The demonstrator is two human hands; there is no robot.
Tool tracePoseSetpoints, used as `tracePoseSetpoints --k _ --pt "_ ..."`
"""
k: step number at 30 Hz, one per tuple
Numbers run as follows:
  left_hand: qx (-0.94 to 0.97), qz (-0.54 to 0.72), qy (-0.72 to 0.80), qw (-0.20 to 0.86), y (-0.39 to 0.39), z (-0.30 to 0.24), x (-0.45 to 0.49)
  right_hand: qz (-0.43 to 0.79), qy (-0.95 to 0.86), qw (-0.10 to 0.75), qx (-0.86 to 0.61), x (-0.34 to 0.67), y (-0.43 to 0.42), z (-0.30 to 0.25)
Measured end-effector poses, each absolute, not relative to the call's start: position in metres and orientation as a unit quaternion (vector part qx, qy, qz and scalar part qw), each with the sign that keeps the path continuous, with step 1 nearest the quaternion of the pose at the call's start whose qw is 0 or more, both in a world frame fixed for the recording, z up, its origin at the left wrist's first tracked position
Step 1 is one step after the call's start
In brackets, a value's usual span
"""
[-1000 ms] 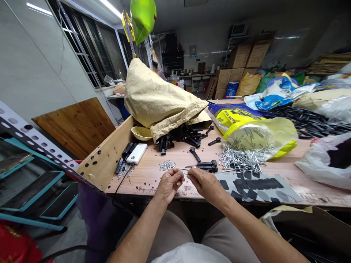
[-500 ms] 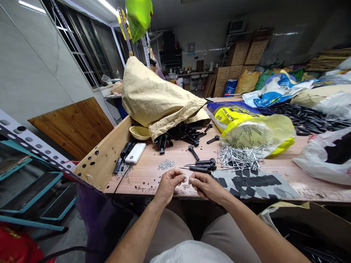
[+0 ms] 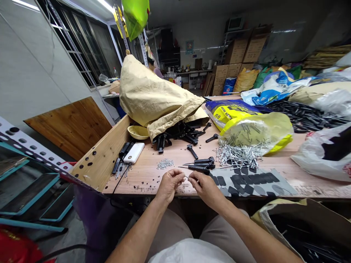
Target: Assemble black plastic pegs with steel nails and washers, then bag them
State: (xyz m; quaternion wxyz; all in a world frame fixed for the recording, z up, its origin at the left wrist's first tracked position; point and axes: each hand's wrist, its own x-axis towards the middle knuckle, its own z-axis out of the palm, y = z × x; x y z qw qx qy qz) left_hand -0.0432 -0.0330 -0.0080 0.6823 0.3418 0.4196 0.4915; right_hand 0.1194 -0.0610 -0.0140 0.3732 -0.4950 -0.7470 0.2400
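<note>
My left hand (image 3: 169,183) and my right hand (image 3: 206,187) meet at the near edge of the wooden table (image 3: 153,171), fingertips pinched together. A thin metal pin (image 3: 187,178) runs between the two pinches. Just beyond them lie black plastic handles with pins (image 3: 201,165) and a small heap of tiny silver bits (image 3: 164,163). A spill of long steel nails (image 3: 238,155) comes out of a yellow bag (image 3: 260,129) to the right.
A tan paper sack (image 3: 153,96) with black plastic parts (image 3: 181,133) spilling out stands at the back. A white power bank (image 3: 134,152) and a yellow bowl (image 3: 138,132) lie left. A raised wooden side board (image 3: 104,157) edges the table. An open sack (image 3: 290,226) sits by my right knee.
Both hands have drawn slightly closer together and stayed at the table's near edge, pinching the pin. The view has shifted a little.
</note>
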Motion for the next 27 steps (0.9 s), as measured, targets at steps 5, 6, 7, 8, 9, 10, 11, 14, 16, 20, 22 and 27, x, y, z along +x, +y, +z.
tracePoseSetpoints --k 5,6,7,8,9,10,11,14,16,20,22,27 --pt "0.371 0.476 0.422 0.676 -0.032 -0.009 -0.047 0.272 -0.756 0.349 -0.482 0.124 -0.059 -0.011" --pt "0.378 0.473 0.422 0.675 -0.033 -0.009 -0.047 0.314 -0.745 0.341 -0.48 0.125 -0.059 -0.009" --pt "0.383 0.469 0.421 0.675 -0.033 -0.009 -0.047 0.356 -0.73 0.335 -0.477 0.125 -0.059 -0.008" --pt "0.386 0.468 0.419 0.675 -0.033 -0.009 -0.048 0.391 -0.716 0.33 -0.475 0.126 -0.059 -0.006" --pt "0.385 0.469 0.418 0.676 -0.033 -0.009 -0.048 0.409 -0.706 0.33 -0.476 0.126 -0.059 -0.003" --pt "0.383 0.47 0.417 0.678 -0.033 -0.009 -0.048 0.408 -0.703 0.332 -0.478 0.126 -0.059 -0.001" --pt "0.38 0.47 0.417 0.679 -0.032 -0.008 -0.048 0.393 -0.708 0.337 -0.48 0.126 -0.06 0.001" --pt "0.382 0.459 0.423 0.681 -0.031 -0.009 -0.049 0.331 -0.733 0.352 -0.479 0.125 -0.06 0.005" --pt "0.401 0.457 0.427 0.67 -0.031 -0.009 -0.049 0.336 -0.729 0.359 -0.476 0.125 -0.059 0.004" --pt "0.447 0.482 0.431 0.618 -0.032 -0.009 -0.047 0.484 -0.645 0.368 -0.462 0.125 -0.056 -0.005" --pt "0.448 0.487 0.425 0.618 -0.034 -0.009 -0.045 0.519 -0.618 0.379 -0.454 0.126 -0.055 -0.011" --pt "0.397 0.482 0.406 0.667 -0.035 -0.011 -0.04 0.472 -0.628 0.412 -0.462 0.124 -0.056 -0.019"
